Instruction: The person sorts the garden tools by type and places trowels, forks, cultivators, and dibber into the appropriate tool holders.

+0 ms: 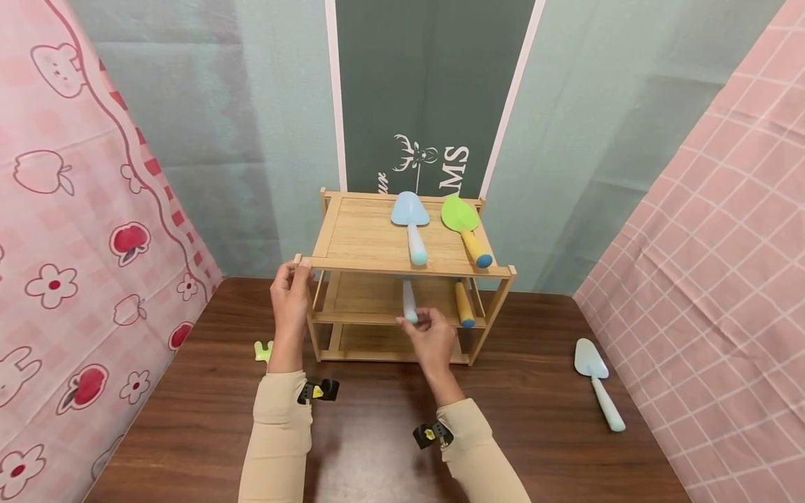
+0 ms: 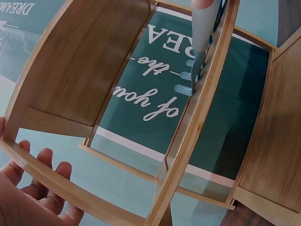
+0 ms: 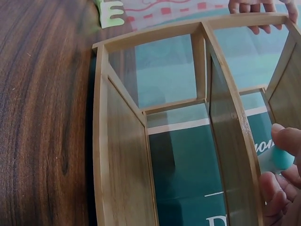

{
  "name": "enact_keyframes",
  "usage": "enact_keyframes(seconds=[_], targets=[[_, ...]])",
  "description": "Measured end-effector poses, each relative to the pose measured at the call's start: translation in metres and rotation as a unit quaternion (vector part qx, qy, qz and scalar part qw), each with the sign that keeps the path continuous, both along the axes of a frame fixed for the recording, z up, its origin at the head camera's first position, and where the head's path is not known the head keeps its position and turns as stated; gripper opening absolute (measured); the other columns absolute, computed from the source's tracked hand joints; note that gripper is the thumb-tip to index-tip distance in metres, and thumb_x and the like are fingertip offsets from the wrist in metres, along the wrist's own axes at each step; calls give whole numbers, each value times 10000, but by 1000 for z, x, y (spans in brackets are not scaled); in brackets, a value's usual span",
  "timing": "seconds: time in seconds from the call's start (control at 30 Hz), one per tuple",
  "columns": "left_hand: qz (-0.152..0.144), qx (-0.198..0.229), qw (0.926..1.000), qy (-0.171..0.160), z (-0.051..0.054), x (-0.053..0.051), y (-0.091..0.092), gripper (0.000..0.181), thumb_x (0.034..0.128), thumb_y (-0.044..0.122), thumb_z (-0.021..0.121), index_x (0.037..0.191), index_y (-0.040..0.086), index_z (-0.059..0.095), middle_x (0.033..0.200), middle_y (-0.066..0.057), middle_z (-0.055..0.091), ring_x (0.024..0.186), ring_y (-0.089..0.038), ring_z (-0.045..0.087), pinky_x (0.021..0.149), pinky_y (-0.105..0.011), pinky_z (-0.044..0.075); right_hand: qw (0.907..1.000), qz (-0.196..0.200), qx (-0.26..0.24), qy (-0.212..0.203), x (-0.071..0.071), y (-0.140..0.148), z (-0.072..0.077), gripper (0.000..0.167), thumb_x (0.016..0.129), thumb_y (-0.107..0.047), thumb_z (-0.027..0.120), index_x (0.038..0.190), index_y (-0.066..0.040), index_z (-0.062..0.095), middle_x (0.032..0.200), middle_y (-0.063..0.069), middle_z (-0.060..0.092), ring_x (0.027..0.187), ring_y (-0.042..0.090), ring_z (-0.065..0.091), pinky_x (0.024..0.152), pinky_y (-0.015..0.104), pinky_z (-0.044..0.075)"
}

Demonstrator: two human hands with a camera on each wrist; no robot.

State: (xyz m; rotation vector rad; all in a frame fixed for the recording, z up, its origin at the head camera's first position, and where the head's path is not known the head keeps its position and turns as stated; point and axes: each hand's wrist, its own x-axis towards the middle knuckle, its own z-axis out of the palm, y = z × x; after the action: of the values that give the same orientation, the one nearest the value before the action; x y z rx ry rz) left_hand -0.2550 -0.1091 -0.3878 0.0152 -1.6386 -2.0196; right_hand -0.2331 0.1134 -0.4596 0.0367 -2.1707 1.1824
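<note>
A three-tier wooden rack [image 1: 367,234] stands on the table. My left hand [image 1: 291,300] grips its top left front corner, and the fingers [image 2: 63,172] curl at the side rail. At the middle shelf, my right hand [image 1: 434,342] pinches the teal-tipped end of a toy hand rake [image 1: 409,300] with a pale handle. Light blue prongs show on this rake [image 2: 201,33] in the left wrist view, pointing into the shelf. To its right lies a yellow handle [image 1: 464,304] with a blue end, its head hidden under the top shelf.
On the top shelf lie a light blue toy shovel [image 1: 410,209] and a green shovel [image 1: 459,213] with a yellow handle. Another pale blue shovel [image 1: 591,360] lies at the table's right. A green pronged piece [image 1: 261,351] shows beside the left forearm. Curtains hang around the table [image 1: 541,433].
</note>
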Motion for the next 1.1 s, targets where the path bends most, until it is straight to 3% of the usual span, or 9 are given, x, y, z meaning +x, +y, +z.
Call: enact_keyframes(seconds=[0.33, 0.53, 0.7, 0.83, 0.93, 1.1], targets=[[-4, 15, 10000, 15, 0, 1, 1, 191, 944, 263, 561, 846, 99, 551, 923, -310, 476, 801, -186, 489, 754, -308, 377, 9985, -229, 376, -310, 0, 1, 0, 390, 651, -300, 857, 875, -35, 679, 737, 47, 643, 558, 142, 591, 540, 352, 457], [31, -23, 10000, 14, 0, 0, 2, 231, 943, 264, 562, 869, 45, 547, 907, -277, 490, 798, -178, 497, 751, -311, 382, 9984, -233, 376, -351, 0, 2, -1, 376, 661, -300, 852, 877, -42, 684, 745, 45, 633, 569, 141, 582, 556, 357, 455], [34, -26, 10000, 8, 1, 0, 2, 267, 942, 264, 564, 879, 5, 539, 882, -238, 502, 803, -203, 493, 750, -315, 380, 9988, 283, 28, -388, 7, 6, 2, 316, 730, -251, 811, 899, -18, 681, 781, 69, 637, 607, 159, 593, 564, 330, 473], [14, 12, 10000, 4, 1, 0, 1, 252, 938, 268, 570, 862, 29, 543, 861, -183, 518, 807, -217, 473, 741, -316, 361, 9936, 813, -72, -782, 16, 12, 11, 299, 794, -212, 755, 994, -9, 664, 890, 91, 631, 728, 194, 606, 643, 354, 483], [-69, -17, 9999, -83, 8, 4, 1, 258, 948, 231, 553, 887, -20, 542, 877, -196, 515, 812, -234, 456, 732, -320, 348, 9865, 1081, 104, -1223, 23, 19, 20, 351, 815, -205, 728, 1093, -13, 634, 1011, 109, 616, 862, 233, 593, 728, 390, 473], [-32, -78, 9999, -107, 5, 4, 0, 333, 950, 248, 549, 937, -84, 527, 885, -203, 513, 807, -264, 450, 710, -317, 340, 9716, 1469, 574, -1763, 34, 31, 33, 461, 833, -214, 712, 1222, -12, 567, 1168, 140, 580, 1039, 326, 541, 830, 461, 437]])
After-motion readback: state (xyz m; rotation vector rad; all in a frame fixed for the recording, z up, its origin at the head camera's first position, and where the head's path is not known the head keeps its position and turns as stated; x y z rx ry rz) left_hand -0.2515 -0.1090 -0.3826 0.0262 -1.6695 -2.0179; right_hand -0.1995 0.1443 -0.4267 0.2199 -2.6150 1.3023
